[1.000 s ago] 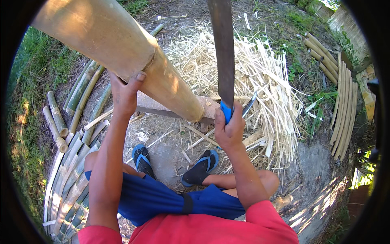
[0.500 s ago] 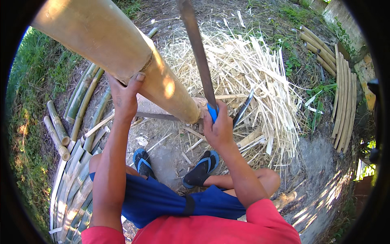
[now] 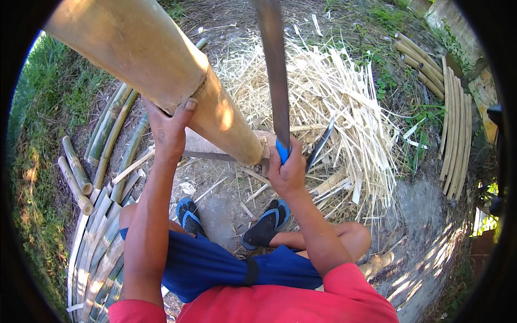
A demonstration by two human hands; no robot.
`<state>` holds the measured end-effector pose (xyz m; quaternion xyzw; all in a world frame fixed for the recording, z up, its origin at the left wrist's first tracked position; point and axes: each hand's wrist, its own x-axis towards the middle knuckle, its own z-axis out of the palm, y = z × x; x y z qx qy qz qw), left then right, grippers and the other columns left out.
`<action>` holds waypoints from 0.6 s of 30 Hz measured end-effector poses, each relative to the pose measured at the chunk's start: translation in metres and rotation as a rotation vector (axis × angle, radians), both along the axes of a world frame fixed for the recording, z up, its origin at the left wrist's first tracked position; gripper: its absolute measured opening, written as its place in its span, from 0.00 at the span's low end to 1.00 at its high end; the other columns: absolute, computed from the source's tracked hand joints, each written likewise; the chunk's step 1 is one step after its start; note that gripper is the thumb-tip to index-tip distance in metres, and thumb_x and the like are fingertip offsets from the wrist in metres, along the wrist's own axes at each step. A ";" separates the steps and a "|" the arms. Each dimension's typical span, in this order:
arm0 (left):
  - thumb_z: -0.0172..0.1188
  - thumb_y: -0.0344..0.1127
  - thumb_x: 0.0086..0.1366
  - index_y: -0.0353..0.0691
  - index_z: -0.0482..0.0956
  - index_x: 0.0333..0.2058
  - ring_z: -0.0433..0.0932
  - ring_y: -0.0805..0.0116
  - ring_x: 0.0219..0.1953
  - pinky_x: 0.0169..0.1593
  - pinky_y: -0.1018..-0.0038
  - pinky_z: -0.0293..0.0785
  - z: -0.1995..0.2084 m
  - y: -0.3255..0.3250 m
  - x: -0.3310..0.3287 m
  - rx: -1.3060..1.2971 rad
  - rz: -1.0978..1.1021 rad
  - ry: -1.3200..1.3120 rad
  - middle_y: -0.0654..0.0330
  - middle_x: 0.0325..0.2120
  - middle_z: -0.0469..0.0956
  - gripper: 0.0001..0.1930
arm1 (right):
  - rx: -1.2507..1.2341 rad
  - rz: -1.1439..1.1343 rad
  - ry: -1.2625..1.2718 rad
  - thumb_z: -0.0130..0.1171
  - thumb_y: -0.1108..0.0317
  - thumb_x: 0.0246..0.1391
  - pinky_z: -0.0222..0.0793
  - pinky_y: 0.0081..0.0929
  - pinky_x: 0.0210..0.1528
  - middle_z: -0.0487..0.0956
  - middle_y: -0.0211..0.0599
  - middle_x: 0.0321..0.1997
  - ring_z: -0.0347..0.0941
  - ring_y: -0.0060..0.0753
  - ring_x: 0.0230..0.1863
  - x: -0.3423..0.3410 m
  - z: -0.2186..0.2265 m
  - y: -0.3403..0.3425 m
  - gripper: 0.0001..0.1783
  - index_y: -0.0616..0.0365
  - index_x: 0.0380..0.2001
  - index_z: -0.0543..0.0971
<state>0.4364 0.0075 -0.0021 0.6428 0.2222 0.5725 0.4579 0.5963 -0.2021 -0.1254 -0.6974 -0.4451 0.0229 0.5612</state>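
A thick tan bamboo pole [image 3: 161, 59] slants up and away to the upper left, with a ring-like joint partway along it. My left hand [image 3: 171, 126] is closed around its near side just by that joint, thumb on top. My right hand [image 3: 289, 171] grips the blue handle of a machete [image 3: 276, 70]. The long dark blade points upward, to the right of the pole and apart from it. The pole's lower end lies against a wooden log [image 3: 207, 144], close to my right hand; whether it rests on the log I cannot tell.
Pale bamboo shavings [image 3: 328, 97] are heaped beyond my right hand. Another dark blade [image 3: 321, 145] leans there. Split bamboo pieces [image 3: 91, 242] and short green poles [image 3: 110, 132] lie at left. Long strips [image 3: 455, 134] are stacked at far right. My sandalled feet are below the log.
The machete blade has swung a little to the right and stands more upright. My left hand and the bamboo pole have shifted only slightly to the right.
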 end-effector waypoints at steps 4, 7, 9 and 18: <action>0.72 0.57 0.47 0.34 0.54 0.64 0.66 0.57 0.61 0.65 0.61 0.60 -0.001 0.002 -0.008 -0.030 0.025 0.057 0.49 0.58 0.65 0.53 | -0.890 -0.066 -0.018 0.55 0.62 0.62 0.72 0.61 0.41 0.81 0.60 0.32 0.78 0.68 0.37 0.017 -0.069 0.008 0.19 0.62 0.50 0.67; 0.72 0.58 0.49 0.33 0.54 0.65 0.66 0.58 0.61 0.65 0.61 0.60 0.000 0.006 -0.020 -0.017 -0.085 0.004 0.51 0.59 0.65 0.54 | -0.842 -0.080 0.044 0.55 0.62 0.62 0.71 0.62 0.42 0.81 0.60 0.32 0.78 0.69 0.38 0.026 -0.075 0.004 0.18 0.61 0.49 0.67; 0.72 0.58 0.50 0.33 0.54 0.65 0.65 0.59 0.62 0.66 0.61 0.60 0.001 0.015 -0.026 -0.083 -0.193 -0.036 0.52 0.59 0.65 0.54 | -0.718 -0.094 0.015 0.56 0.62 0.61 0.72 0.60 0.40 0.80 0.60 0.31 0.78 0.68 0.36 0.030 -0.050 0.004 0.18 0.60 0.48 0.67; 0.71 0.57 0.52 0.34 0.53 0.66 0.64 0.60 0.63 0.67 0.61 0.58 -0.008 0.020 -0.034 -0.151 -0.222 -0.032 0.53 0.59 0.65 0.52 | -0.590 -0.081 -0.058 0.56 0.62 0.62 0.73 0.55 0.35 0.80 0.58 0.28 0.78 0.67 0.32 0.004 -0.045 0.007 0.18 0.62 0.48 0.67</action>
